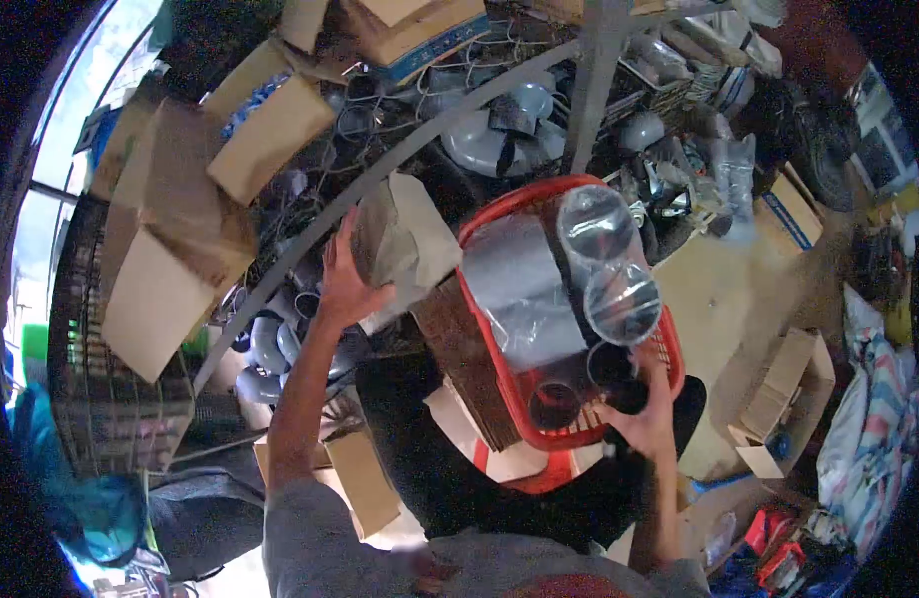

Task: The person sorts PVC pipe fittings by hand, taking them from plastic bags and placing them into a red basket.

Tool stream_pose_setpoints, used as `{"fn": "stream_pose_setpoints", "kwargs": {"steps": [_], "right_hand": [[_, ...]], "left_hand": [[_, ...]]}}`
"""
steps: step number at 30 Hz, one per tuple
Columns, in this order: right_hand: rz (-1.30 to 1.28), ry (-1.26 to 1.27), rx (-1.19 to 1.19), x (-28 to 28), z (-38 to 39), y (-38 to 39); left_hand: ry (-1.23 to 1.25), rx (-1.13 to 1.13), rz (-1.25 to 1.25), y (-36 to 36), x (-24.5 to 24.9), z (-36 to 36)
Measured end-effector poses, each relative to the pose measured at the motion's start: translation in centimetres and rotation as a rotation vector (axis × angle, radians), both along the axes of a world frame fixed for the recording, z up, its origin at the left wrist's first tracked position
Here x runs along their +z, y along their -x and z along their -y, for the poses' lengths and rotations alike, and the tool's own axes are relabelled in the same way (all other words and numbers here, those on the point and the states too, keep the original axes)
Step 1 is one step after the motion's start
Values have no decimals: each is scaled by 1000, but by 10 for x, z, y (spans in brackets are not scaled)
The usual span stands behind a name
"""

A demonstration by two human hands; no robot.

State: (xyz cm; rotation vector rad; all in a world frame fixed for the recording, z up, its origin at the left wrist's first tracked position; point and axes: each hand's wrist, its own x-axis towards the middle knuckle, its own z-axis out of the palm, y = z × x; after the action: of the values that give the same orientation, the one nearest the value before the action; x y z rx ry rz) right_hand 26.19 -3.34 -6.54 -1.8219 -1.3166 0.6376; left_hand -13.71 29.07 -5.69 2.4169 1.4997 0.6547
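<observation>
A red plastic basket (pixel 671 344) rests tilted in front of my body. Inside it are grey pipe pieces (pixel 514 274) wrapped in clear plastic, two round open ends facing up. My right hand (pixel 644 409) is closed around a dark round pipe piece (pixel 611 371) at the basket's near right corner; a similar dark open end (pixel 555 404) sits beside it. My left hand (pixel 350 284) grips the left side of a small open cardboard box (pixel 419 234), thumb toward me and fingers along its far side. The box is tilted beside the basket's left rim; its inside is hardly visible.
A grey metal bar (pixel 409 145) curves across behind the basket and meets an upright post (pixel 591 100). Beyond lie loose grey pipe fittings (pixel 489 145). Cardboard boxes (pixel 175 219) stand at the left, an open box (pixel 786 399) at the right near a striped sack (pixel 858 399).
</observation>
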Motion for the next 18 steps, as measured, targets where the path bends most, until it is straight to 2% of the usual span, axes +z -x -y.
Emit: {"fn": "stream_pose_setpoints", "kwargs": {"steps": [2, 4, 5, 7, 8, 10, 11, 12, 14, 15, 16, 18], "right_hand": [[-107, -88, 61, -8, -6, 9], [-350, -166, 169, -20, -11, 19], [-399, -169, 190, -13, -15, 30], [-509, -172, 318, 0, -24, 46], [-701, -205, 341, 5, -29, 59], [-784, -346, 365, 19, -31, 81], [-784, -349, 358, 21, -23, 89], [-1002, -213, 199, 20, -12, 96], [-1204, -76, 21, 0, 5, 94], [-1161, -146, 121, -25, 10, 84], [-1124, -174, 125, -31, 12, 81], [-1080, -202, 113, -41, 15, 80]], "left_hand": [[48, -37, 104, -10, 38, 46], [299, -49, 233, -15, 70, 90], [304, -44, 236, -21, 85, 111], [501, -212, 433, -32, 109, 148], [507, -209, 429, -39, 114, 163], [595, -380, 648, -53, 120, 190], [528, -433, 590, -58, 117, 197], [532, -443, 588, -66, 120, 204], [580, -437, 698, -86, 127, 219], [561, -425, 724, -94, 128, 225], [565, -438, 729, -100, 130, 227], [487, -373, 590, -111, 136, 233]]}}
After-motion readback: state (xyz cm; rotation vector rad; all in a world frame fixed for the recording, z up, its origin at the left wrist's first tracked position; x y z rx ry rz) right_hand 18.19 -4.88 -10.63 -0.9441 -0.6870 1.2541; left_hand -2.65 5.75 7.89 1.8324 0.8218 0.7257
